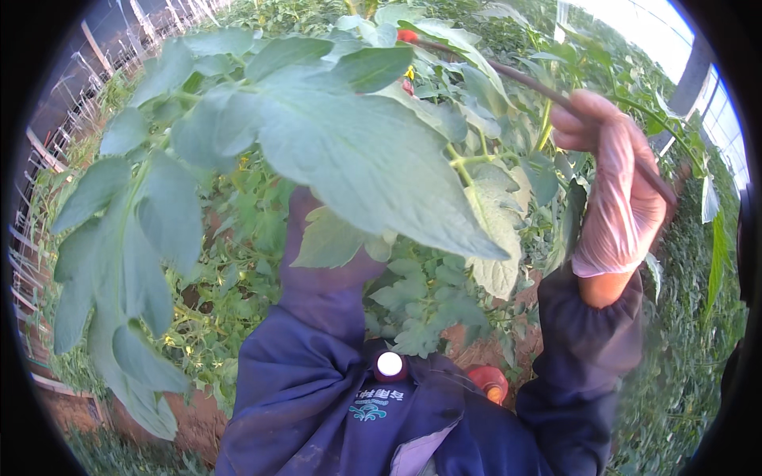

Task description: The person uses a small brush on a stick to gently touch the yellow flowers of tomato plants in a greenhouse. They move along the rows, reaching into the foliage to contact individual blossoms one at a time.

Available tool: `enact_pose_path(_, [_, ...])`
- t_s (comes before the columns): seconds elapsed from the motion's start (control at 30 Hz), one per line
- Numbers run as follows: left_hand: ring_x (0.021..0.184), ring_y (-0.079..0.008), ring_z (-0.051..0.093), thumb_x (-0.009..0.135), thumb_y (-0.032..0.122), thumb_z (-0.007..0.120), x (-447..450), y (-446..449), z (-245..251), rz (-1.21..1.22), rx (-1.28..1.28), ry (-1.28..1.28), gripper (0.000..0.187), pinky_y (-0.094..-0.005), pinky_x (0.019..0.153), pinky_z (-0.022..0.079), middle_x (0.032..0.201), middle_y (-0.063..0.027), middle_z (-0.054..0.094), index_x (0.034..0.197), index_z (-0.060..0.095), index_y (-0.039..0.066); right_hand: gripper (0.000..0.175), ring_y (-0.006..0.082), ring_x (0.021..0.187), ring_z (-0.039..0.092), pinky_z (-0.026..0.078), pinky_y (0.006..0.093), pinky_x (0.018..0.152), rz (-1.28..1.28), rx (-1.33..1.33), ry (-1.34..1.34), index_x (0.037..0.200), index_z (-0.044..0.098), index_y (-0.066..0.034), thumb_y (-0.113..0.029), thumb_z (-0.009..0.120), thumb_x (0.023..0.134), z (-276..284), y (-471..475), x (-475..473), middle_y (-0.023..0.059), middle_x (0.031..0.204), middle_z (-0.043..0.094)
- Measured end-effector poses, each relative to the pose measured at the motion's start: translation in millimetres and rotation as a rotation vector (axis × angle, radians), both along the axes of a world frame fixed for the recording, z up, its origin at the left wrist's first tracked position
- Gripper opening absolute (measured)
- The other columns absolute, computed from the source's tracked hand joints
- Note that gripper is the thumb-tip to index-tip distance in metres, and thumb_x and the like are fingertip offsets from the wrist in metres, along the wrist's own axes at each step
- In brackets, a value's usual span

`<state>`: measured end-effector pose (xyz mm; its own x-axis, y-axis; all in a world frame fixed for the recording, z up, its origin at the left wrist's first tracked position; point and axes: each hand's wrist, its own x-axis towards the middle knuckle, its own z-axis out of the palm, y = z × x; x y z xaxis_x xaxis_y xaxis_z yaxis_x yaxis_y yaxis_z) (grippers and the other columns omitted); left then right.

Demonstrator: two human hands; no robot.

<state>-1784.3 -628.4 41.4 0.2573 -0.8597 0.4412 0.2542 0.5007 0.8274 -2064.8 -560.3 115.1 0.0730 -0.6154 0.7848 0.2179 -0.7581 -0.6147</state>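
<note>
My right hand (619, 143), in a thin translucent glove, is closed around a slim dark stick (530, 83). The stick slants up and leftward to a small red tip (407, 36) among the leaves. A large tomato leaf (369, 149) hangs close before me and covers much of the middle. My left arm in a dark blue sleeve (327, 297) reaches forward under that leaf, and the left hand is hidden behind the foliage. Near the red tip, a yellow flower (409, 72) shows. A pale green stem (476, 159) branches left of my right hand.
Dense tomato plants (238, 297) surround me. A long compound leaf (128, 238) droops at the left. A red object with an orange part (488, 381) is low beside my jacket, over bare soil (527, 315). A post (690, 77) stands at the upper right.
</note>
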Motion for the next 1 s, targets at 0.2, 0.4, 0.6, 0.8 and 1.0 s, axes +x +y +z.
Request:
enact_pose_path(0.2, [0.083, -0.0197, 0.062, 0.091, 0.010, 0.054, -14, 16, 9, 0.087, -0.002, 0.036, 0.023, -0.0315, 0.073, 0.051, 0.090, -0.0097, 0.063, 0.112, 0.054, 0.001, 0.036, 0.0184, 0.080, 0.061, 0.048, 0.0278, 0.078, -0.130, -0.145, -0.020, 0.109, 0.059, 0.0079, -0.022, 0.042, 0.098, -1, 13, -30, 0.0170, 0.093, 0.065])
enact_pose_path(0.4, [0.086, -0.0191, 0.062, 0.090, 0.008, 0.053, -44, 29, 18, 0.193, -0.001, -0.004, 0.026, -0.0325, 0.077, 0.051, 0.098, -0.0103, 0.063, 0.114, 0.054, 0.000, 0.036, 0.0224, 0.070, 0.054, 0.043, 0.0295, 0.061, -0.083, -0.183, -0.187, 0.102, 0.057, 0.0049, -0.028, 0.044, 0.096, -29, 48, -135, 0.0155, 0.087, 0.057])
enact_pose_path(0.6, [0.089, -0.0185, 0.062, 0.088, 0.006, 0.052, -150, 98, 0, 0.233, 0.103, -0.021, 0.030, -0.0334, 0.081, 0.050, 0.105, -0.0109, 0.062, 0.117, 0.054, -0.001, 0.035, 0.0213, 0.065, 0.050, 0.040, 0.0279, 0.055, -0.250, -0.155, -0.189, 0.091, 0.056, -0.0001, -0.034, 0.047, 0.093, -67, 36, -265, 0.0101, 0.079, 0.054])
enact_pose_path(0.8, [0.084, -0.0135, 0.059, 0.088, 0.004, 0.052, -255, 108, -37, 0.342, 0.274, -0.626, 0.028, -0.0262, 0.075, 0.047, 0.100, -0.0067, 0.062, 0.116, 0.053, -0.003, 0.038, 0.0218, 0.066, 0.050, 0.041, 0.0285, 0.056, -0.280, 0.108, -0.378, 0.096, 0.055, 0.0029, -0.033, 0.044, 0.095, -98, 17, -310, 0.0170, 0.083, 0.054])
enact_pose_path(1.0, [0.062, -0.0083, 0.049, 0.092, 0.005, 0.047, -262, 51, -52, 0.677, 0.316, -0.803, 0.044, -0.0227, 0.057, 0.042, 0.079, -0.0047, 0.059, 0.135, 0.042, 0.008, 0.035, 0.0218, 0.068, 0.055, 0.045, 0.0311, 0.064, -0.135, 0.133, -0.232, 0.099, 0.056, 0.0050, -0.028, 0.042, 0.097, -103, -6, -301, 0.0166, 0.086, 0.057])
